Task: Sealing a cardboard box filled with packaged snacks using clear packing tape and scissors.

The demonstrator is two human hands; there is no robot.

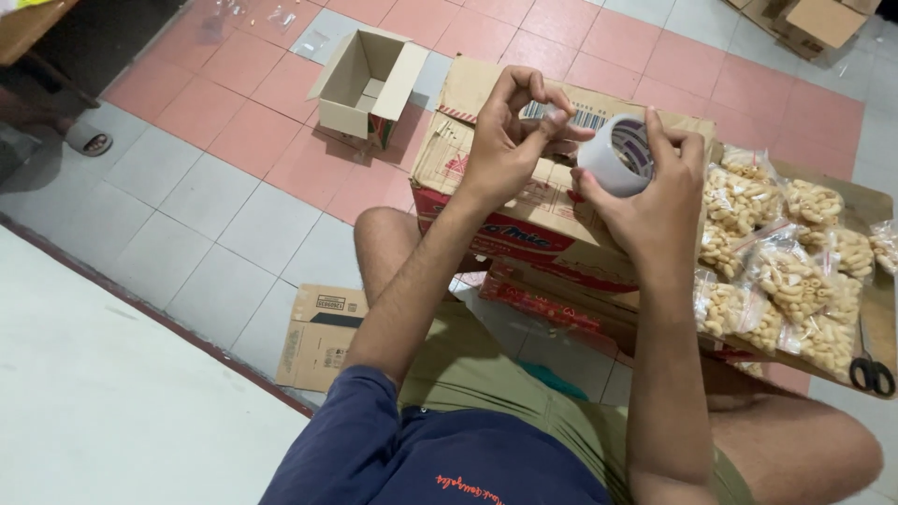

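A roll of tape (620, 154) is held upright in the right hand (655, 201), with the fingers wrapped around its outer face and the thumb pressed against its near side. The left hand (510, 140) is raised just beside the roll, its thumb and forefinger pinched together at the roll's edge, on what seems to be the loose tape end, though the strip itself is too faint to be made out; the other fingers are curled above. Both hands are held over a closed cardboard box (524, 201) resting on the person's lap. To the right, clear bags of pale snacks (786, 271) are piled on a flat sheet of cardboard, with black scissors (872, 374) lying near its corner. 1 open small box (365, 84) stands on the tiled floor (224, 215) behind, and a flattened box (318, 337) lies beside the knee.
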